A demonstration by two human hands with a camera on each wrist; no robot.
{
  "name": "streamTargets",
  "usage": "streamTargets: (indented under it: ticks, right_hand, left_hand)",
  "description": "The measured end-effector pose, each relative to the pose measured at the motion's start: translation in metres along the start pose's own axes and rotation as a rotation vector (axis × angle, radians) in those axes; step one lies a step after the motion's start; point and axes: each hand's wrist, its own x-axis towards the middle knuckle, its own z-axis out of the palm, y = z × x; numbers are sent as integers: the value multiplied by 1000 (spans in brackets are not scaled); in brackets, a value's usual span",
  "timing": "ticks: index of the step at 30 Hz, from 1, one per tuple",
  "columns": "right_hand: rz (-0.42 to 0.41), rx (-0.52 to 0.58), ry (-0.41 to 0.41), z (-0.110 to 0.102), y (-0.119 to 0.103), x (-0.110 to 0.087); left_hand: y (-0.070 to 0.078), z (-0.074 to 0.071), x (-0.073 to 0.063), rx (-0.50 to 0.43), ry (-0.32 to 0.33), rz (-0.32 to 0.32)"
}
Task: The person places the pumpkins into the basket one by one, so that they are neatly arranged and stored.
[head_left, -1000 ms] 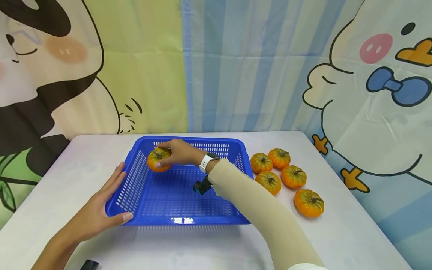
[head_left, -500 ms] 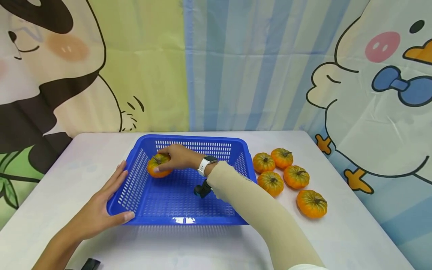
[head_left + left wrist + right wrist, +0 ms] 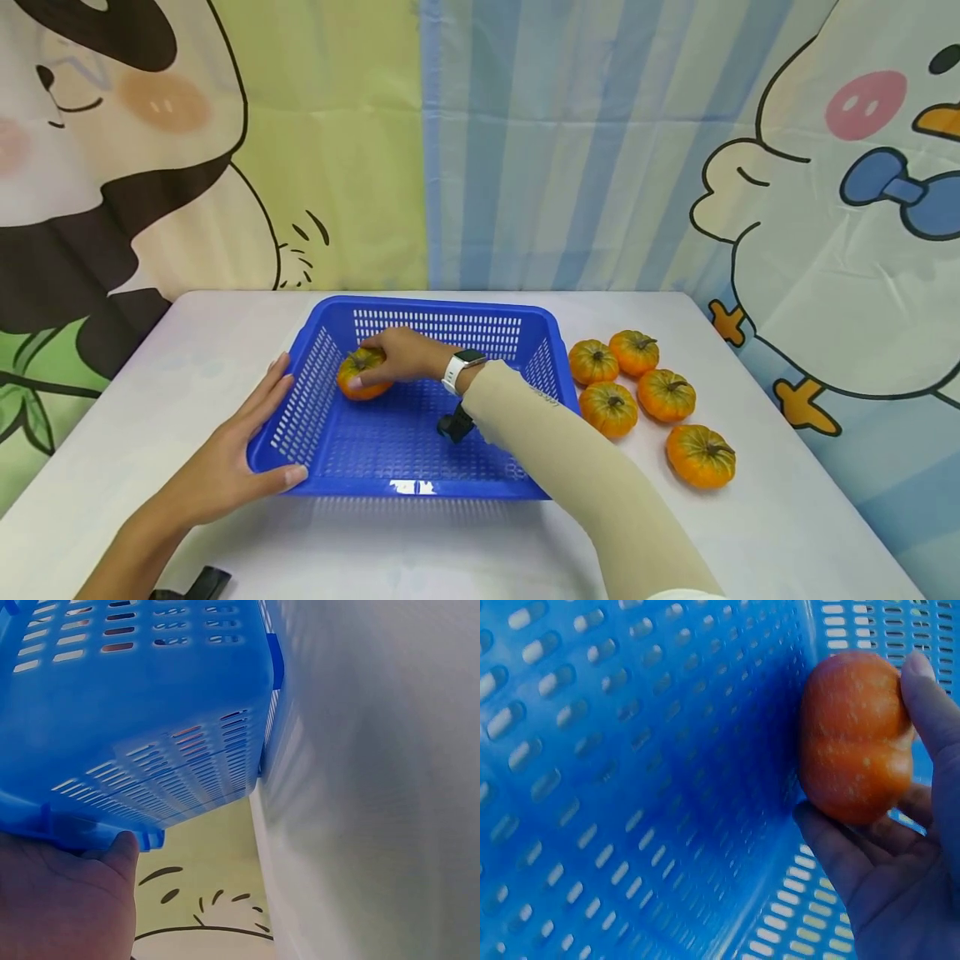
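Observation:
A small orange pumpkin (image 3: 358, 375) with a greenish top is in the back left part of the blue plastic basket (image 3: 375, 450). My right hand (image 3: 408, 354) grips it, thumb on one side and fingers on the other. Seen from the right wrist, the pumpkin (image 3: 855, 735) lies against or very near the slotted basket floor (image 3: 690, 750); I cannot tell which. My left hand (image 3: 217, 467) rests at the basket's front left corner, its fingers extended along the left rim and the thumb at the front. In the left wrist view the hand (image 3: 67, 907) touches the rim from outside.
Several similar pumpkins (image 3: 611, 408) stand on the white table (image 3: 765, 533) right of the basket. A patterned cloth (image 3: 555, 167) hangs behind the table. A black device (image 3: 206, 583) shows below the left wrist, and a watch (image 3: 461, 367) is on the right wrist.
My right hand has lowered the pumpkin slightly toward the basket floor, still gripping it. My left hand has stayed on the basket corner. The whole head view has shifted a little.

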Motion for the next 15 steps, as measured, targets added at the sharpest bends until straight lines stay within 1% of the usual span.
streamTargets:
  ticks: [3, 7, 12, 15]
  right_hand:
    - [4, 35, -33, -3, 5, -1]
    - [11, 131, -63, -7, 10, -3]
    - [57, 236, -41, -10, 8, -6]
    - [62, 240, -20, -8, 5, -5]
  left_hand:
    - [1, 1, 2, -11, -5, -9]
    - [2, 0, 3, -31, -12, -11]
    - [2, 0, 3, -25, -12, -14]
    - [1, 0, 1, -25, -7, -16]
